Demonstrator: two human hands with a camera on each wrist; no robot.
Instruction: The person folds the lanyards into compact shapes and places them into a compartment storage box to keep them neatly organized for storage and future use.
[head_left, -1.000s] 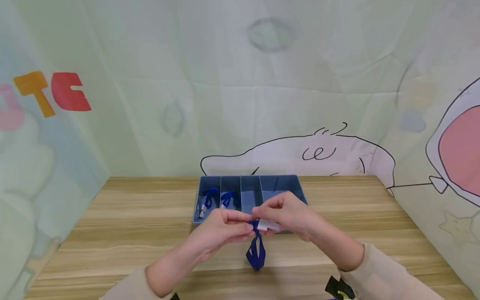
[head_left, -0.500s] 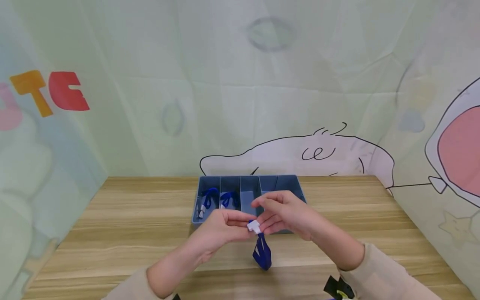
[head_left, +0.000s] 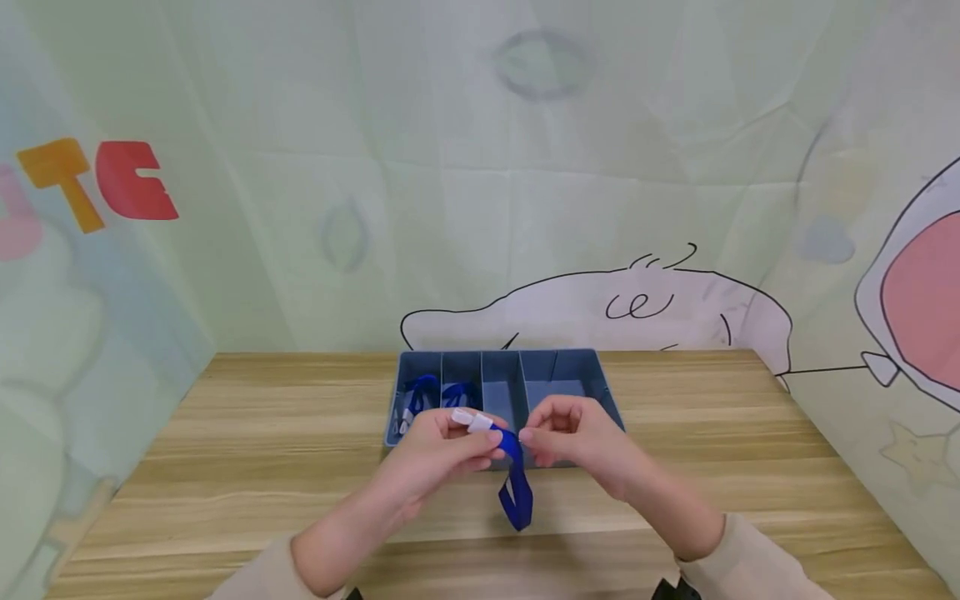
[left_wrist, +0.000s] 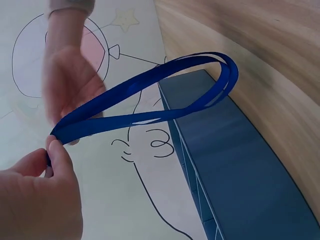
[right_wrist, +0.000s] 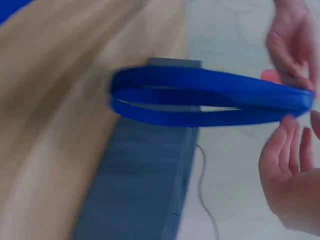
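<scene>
A folded blue lanyard (head_left: 517, 500) with a white plastic clip end (head_left: 472, 419) hangs in a loop above the table. My left hand (head_left: 442, 454) pinches it just below the white end, between thumb and fingers. In the left wrist view, the loop of the lanyard (left_wrist: 145, 82) stretches away from the pinching left hand (left_wrist: 45, 195). Close by on the other side is my right hand (head_left: 581, 437), fingers bent. The right wrist view shows this right hand (right_wrist: 292, 180) with thumb and fingers apart, fingertips near the lanyard (right_wrist: 200, 82); whether they touch it is unclear.
Behind the hands, a blue-grey divided tray (head_left: 495, 357) stands on the wooden table (head_left: 285, 467) near the patterned backdrop (head_left: 450, 208). Its two left compartments hold blue lanyards (head_left: 422, 392) with white ends. A blue patch (right_wrist: 12, 7) shows at a corner of the right wrist view.
The white end has turned from beside the right fingers to point up and left over the left hand. The right hand has drawn slightly away from the lanyard and lowered.
</scene>
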